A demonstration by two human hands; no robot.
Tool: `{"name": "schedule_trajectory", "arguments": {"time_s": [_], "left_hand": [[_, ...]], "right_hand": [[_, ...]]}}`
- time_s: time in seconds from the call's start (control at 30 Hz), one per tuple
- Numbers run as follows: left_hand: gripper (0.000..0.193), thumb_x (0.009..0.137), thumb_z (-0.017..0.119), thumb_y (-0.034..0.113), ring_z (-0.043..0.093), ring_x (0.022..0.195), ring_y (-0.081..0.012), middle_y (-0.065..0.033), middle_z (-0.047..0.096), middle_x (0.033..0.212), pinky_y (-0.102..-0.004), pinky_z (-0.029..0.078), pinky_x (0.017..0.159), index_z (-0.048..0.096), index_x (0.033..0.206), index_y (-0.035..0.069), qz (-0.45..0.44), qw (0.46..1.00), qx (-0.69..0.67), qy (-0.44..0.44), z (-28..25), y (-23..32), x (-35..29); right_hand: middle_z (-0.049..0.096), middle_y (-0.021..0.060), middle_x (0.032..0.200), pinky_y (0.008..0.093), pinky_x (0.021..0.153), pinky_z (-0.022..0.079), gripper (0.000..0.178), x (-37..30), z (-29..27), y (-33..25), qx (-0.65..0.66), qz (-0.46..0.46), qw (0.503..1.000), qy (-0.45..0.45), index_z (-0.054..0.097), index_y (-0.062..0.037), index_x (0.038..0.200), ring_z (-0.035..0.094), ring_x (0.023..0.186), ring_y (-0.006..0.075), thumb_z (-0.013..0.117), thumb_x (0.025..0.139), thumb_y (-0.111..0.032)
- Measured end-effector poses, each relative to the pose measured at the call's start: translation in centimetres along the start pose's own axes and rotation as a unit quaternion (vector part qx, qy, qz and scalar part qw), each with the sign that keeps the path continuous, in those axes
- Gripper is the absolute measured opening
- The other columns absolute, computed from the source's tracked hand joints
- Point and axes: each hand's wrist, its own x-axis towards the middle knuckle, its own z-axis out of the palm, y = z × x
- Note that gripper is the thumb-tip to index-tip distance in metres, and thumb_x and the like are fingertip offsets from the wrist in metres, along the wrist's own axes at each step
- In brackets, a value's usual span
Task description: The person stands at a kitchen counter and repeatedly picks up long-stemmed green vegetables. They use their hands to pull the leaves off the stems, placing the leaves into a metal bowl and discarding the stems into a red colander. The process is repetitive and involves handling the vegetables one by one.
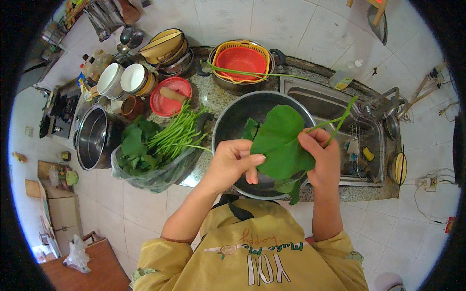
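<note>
Works at a speckled tabletop, with a metal sink at right and a wide grey basin just left of it. Has a plastic bag of leafy greens farther left. Holds a broad green leaf above the basin in both hands: pinches its left edge between thumb and fingers of the left hand, its right side in the right hand, beside slim green stalks.

- A kitchen, and there's the steel sink with its tap to prove it!
- Over to the far left: a dark stove, right along the counter.
- Up on the white tiled wall, ladles hanging (a proper little row of them).
- And here, stacked white bowls on speckled countertop!
</note>
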Motion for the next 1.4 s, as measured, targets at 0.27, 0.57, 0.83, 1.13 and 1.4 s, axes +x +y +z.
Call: {"name": "schedule_trajectory", "arguments": {"time_s": [0.27,0.57,0.83,1.13,1.4], "left_hand": [[0.013,0.084,0.051,0.01,0.052,0.04,-0.011,-0.0054,0.056,0.056,-0.0211,0.039,0.038,0.056,0.078,-0.001,0.013,0.999,-0.047,0.013,-0.7,0.9,-0.8],[0.028,0.078,0.058,0.015,0.054,0.077,-0.0171,-0.0093,0.054,0.085,-0.0276,0.043,0.064,0.052,0.102,0.002,0.237,0.908,0.239,0.248,-1.8,0.8,0.3],[0.042,0.066,0.066,0.006,0.053,0.087,-0.0218,-0.0102,0.056,0.092,-0.031,0.041,0.079,0.051,0.105,0.004,0.264,0.905,0.324,0.08,2.3,4.2,1.7],[0.013,0.072,0.06,0.004,0.053,0.075,-0.0116,-0.0048,0.058,0.076,-0.0251,0.042,0.071,0.058,0.084,0.0,0.144,0.967,0.196,0.068,2.1,3.5,2.7],[0.013,0.081,0.054,0.011,0.056,0.067,-0.0133,-0.0087,0.059,0.076,-0.0258,0.045,0.066,0.057,0.079,-0.001,0.082,0.995,-0.042,0.028,1.5,2.6,2.5]], "right_hand": [[0.062,0.007,0.074,0.0222,0.058,0.045,0.016,0.3,0.5,0.0,0.019,-0.025,0.999,0.0,0.061,0.0018,0.078,0.056,0.063,0.0109,0.063,0.076,-0.013],[0.061,0.0056,0.071,0.0195,0.052,0.039,0.018,0.7,0.5,0.7,-0.06,-0.054,0.997,0.016,0.062,0.0021,0.077,0.053,0.059,0.0085,0.063,0.077,-0.016],[0.061,0.0028,0.07,0.0181,0.053,0.039,0.016,0.4,1.2,1.4,-0.109,-0.042,0.993,0.002,0.063,0.0,0.077,0.052,0.059,0.0061,0.065,0.075,-0.016],[0.061,0.0035,0.072,0.0181,0.051,0.039,0.014,0.5,1.3,2.4,-0.093,-0.111,0.989,-0.015,0.063,-0.0013,0.083,0.051,0.057,0.0059,0.065,0.075,-0.013],[0.062,0.0034,0.073,0.016,0.04,0.026,0.011,0.4,0.9,0.3,-0.11,-0.078,0.991,-0.002,0.063,-0.0024,0.083,0.041,0.046,0.0019,0.064,0.076,-0.011]]}}
